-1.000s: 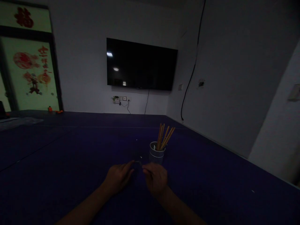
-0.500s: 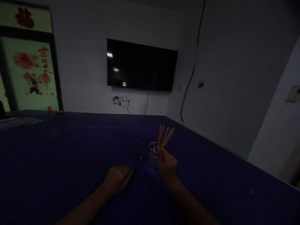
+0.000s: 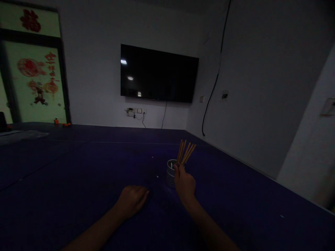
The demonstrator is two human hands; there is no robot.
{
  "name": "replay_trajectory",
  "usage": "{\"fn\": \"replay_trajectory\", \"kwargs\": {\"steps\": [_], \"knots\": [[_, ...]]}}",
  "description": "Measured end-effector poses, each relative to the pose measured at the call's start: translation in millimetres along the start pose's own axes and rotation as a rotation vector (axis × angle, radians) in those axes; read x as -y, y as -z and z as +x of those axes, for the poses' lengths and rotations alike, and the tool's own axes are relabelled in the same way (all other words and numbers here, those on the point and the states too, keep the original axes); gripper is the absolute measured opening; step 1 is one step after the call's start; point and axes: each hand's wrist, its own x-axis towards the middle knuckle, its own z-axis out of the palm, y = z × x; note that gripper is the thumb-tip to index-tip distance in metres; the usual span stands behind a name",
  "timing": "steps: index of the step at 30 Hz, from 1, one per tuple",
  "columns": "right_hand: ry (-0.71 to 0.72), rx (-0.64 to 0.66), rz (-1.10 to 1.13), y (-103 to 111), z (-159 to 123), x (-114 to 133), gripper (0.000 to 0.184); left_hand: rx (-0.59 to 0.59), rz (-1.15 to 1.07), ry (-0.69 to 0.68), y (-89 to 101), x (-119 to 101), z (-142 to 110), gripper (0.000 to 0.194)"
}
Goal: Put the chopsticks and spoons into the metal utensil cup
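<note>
A grey cylindrical cup [image 3: 170,177] stands on the dark blue tabletop [image 3: 110,167], with several thin wooden sticks [image 3: 186,152] leaning to the right in it. A small white piece [image 3: 171,165] shows inside the rim. My right hand [image 3: 185,183] is closed in a pinch at the front right of the rim and covers part of the cup. At its fingertips is something small and dark that I cannot make out. To the left of the cup, my left hand [image 3: 133,200] rests on the tabletop, fingers curled together, with nothing showing in them.
Small white scraps [image 3: 157,176] lie near the cup, another scrap [image 3: 282,216] far right. Orange objects [image 3: 66,124] and a clear plastic sheet [image 3: 24,136] are at the far left. A television [image 3: 159,73] hangs on the wall behind; a black cable [image 3: 213,89] hangs at the right.
My right hand has left the thin dark thing between both hands and moved right and up to the cup's rim, then tilted slightly there. My left hand has stayed, its fingers now lowered.
</note>
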Motion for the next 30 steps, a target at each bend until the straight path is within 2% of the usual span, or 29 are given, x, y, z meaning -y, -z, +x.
{"fn": "replay_trajectory", "kwargs": {"steps": [7, 14, 17, 22, 26, 30], "knots": [[0.010, 0.210, -0.120, 3, -1, 6, 0.033, 0.009, -0.002, -0.006, -1.1, 0, 1, 0.037], [0.001, 0.170, -0.044, 5, -3, 4, 0.039, 0.008, 0.000, 0.000, -1.2, -1, 0, 0.037], [0.001, 0.077, 0.060, 4, -4, 3, 0.043, 0.004, -0.008, -0.005, 0.0, -1, 1, 0.038], [0.014, -0.218, 0.324, 4, -7, 3, 0.053, 0.032, -0.018, 0.006, 2.3, -1, 1, 0.036], [-0.091, -0.377, 0.510, 5, -5, 0, 0.056, 0.040, -0.030, 0.008, 2.4, -1, 1, 0.037], [-0.228, -0.443, 0.644, -1, 1, -8, 0.057, 0.041, -0.026, 0.010, 2.0, -2, 1, 0.037]]}}
